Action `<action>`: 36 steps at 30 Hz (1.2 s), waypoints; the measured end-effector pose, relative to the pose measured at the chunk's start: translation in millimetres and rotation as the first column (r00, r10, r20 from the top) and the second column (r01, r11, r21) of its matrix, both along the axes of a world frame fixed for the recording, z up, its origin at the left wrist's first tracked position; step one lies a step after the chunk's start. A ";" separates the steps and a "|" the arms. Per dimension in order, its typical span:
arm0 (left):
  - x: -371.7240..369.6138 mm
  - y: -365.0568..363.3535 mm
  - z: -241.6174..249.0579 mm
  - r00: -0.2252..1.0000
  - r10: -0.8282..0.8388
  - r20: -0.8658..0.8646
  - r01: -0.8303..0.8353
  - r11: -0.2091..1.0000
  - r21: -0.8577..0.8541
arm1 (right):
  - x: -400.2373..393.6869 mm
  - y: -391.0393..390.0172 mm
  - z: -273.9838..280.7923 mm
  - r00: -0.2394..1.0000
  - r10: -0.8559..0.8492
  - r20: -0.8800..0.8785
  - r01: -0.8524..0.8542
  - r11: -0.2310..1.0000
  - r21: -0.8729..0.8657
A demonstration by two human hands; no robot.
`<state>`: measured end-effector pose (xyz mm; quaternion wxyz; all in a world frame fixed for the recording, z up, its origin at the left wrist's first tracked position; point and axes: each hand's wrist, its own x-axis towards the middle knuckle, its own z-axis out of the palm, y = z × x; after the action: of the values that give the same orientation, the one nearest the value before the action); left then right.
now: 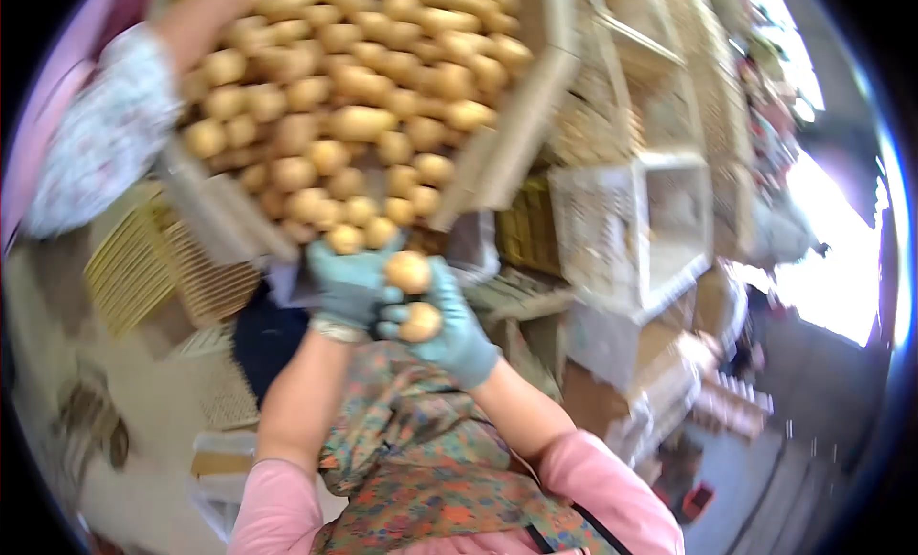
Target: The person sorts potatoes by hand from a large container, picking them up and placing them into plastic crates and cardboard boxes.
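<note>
Two round, yellow-brown potatoes (pixel 408 272) are in front of my apron, one nearer the table and one nearer me. My right hand (pixel 456 335), in a light blue glove, is closed around them. Beside it is my left hand (pixel 346 280), gloved too, at the narrow end of a sorting table, right below the front potatoes (pixel 346 239) of the pile. Its thumb side meets the right hand's fingers, while its other fingers are blurred and partly hidden; I cannot tell what they hold. A large heap of potatoes (pixel 363 123) covers the table between its raised side boards (pixel 516 125).
At the left, another person's arm in a patterned sleeve (pixel 105 130) reaches over the heap. Yellow slatted crates (pixel 134 259) stand on the floor there. To the right are a white-framed crate (pixel 636 230), cardboard boxes (pixel 593 402) and further bins.
</note>
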<state>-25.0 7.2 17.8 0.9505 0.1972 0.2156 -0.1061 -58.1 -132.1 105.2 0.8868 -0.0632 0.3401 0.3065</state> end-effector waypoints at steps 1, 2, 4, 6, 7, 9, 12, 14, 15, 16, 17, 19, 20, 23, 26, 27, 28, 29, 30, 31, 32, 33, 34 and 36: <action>7.0 5.7 -13.0 0.998 0.008 -0.068 -0.027 0.961 -0.274 | -19.3 -9.5 -3.6 1.000 0.007 0.005 -0.006 0.991 -0.132; 19.4 0.1 -20.5 0.989 -0.004 -0.150 -0.073 0.857 -0.511 | -39.2 -25.5 -8.1 1.000 0.020 0.006 -0.018 0.967 -0.253; 35.5 -2.5 3.0 0.928 0.043 -0.371 -0.194 0.904 -0.380 | -77.4 -72.1 -12.0 0.975 -0.196 -0.104 0.184 0.976 -0.115; 44.0 1.2 19.6 0.908 0.038 -0.418 -0.172 0.942 -0.287 | -119.8 -144.2 -10.5 0.912 -0.382 -0.147 0.343 0.909 -0.236; 42.7 5.8 19.5 0.943 -0.015 -0.331 -0.119 0.916 -0.383 | -142.6 -186.3 -6.9 0.889 -0.458 0.003 0.388 0.749 -0.537; 43.5 4.5 16.0 0.942 -0.009 -0.335 -0.123 0.920 -0.371 | -170.6 -279.7 29.3 0.804 -0.584 0.113 0.512 0.582 -0.632; 39.3 2.8 -1.4 0.960 -0.025 -0.279 -0.105 0.892 -0.440 | -201.9 -373.5 59.0 0.725 -0.634 0.269 0.464 0.160 -0.871; 42.2 -2.3 0.3 0.962 -0.034 -0.272 -0.093 0.894 -0.439 | -192.9 -384.3 70.9 0.531 -0.817 0.223 0.467 0.064 -0.882; 44.1 -5.8 5.0 0.956 -0.034 -0.290 -0.097 0.901 -0.423 | -214.0 -400.0 54.5 0.706 -0.664 0.247 0.527 0.260 -0.809; 44.2 -6.5 9.2 0.950 -0.028 -0.312 -0.105 0.910 -0.401 | -200.9 -378.0 52.9 0.715 -0.658 0.235 0.521 0.278 -0.807; 43.0 -5.7 9.4 0.943 -0.013 -0.334 -0.121 0.918 -0.378 | -184.9 -349.3 42.5 0.749 -0.642 0.163 0.539 0.447 -0.714; 40.3 -3.7 11.0 0.927 0.017 -0.374 -0.149 0.933 -0.329 | -138.1 -272.9 35.3 0.826 -0.556 0.090 0.525 0.701 -0.483; 40.1 -4.7 14.1 0.928 0.036 -0.370 -0.158 0.939 -0.306 | -117.0 -238.3 34.5 0.861 -0.500 0.097 0.497 0.786 -0.368; 35.2 -1.1 -5.0 0.943 0.034 -0.331 -0.195 0.863 -0.467 | -70.4 -168.5 26.8 0.931 -0.351 0.105 0.362 0.925 -0.115; 30.2 0.9 -2.3 0.982 0.022 -0.188 -0.118 0.847 -0.518 | -47.8 -126.5 24.0 0.966 -0.240 0.093 0.246 0.968 -0.054; 28.1 1.7 -9.6 0.981 0.040 -0.191 -0.133 0.853 -0.505 | -45.1 -120.3 20.5 0.968 -0.199 0.151 0.197 0.980 0.026; 27.5 0.5 -13.9 0.980 0.049 -0.191 -0.142 0.850 -0.507 | -40.7 -113.6 20.8 0.963 -0.164 0.213 0.145 0.984 0.099; 26.5 0.9 -17.2 0.980 0.060 -0.188 -0.149 0.848 -0.509 | -37.9 -107.3 25.0 0.971 -0.149 0.190 0.136 0.988 0.079; 28.7 0.7 -11.4 0.980 0.070 -0.185 -0.157 0.846 -0.510 | -35.3 -102.4 27.0 0.971 -0.138 0.194 0.124 0.989 0.083; 31.4 0.6 -4.9 0.972 0.049 -0.231 -0.163 0.847 -0.507 | -33.4 -99.6 29.3 0.969 -0.138 0.207 0.112 0.985 0.132; 32.4 -0.1 1.7 0.959 0.024 -0.281 -0.168 0.848 -0.503 | -33.6 -96.8 32.2 0.966 -0.142 0.215 0.104 0.978 0.179; 31.9 -1.8 0.4 0.960 0.030 -0.279 -0.174 0.845 -0.505 | -32.2 -94.0 34.8 0.967 -0.126 0.220 0.090 0.982 0.164; 31.4 -3.2 -3.7 0.965 0.043 -0.258 -0.172 0.846 -0.505 | -31.2 -90.7 37.1 0.968 -0.117 0.223 0.081 0.983 0.165; 29.4 -3.3 -6.6 0.973 0.064 -0.221 -0.169 0.852 -0.497 | -30.5 -82.5 43.6 0.964 -0.096 0.248 0.087 0.995 0.048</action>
<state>4.4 3.9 11.3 0.9472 -0.0873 0.2839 -0.1206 -88.5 -214.6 148.8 0.9368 -0.0695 0.2225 0.2607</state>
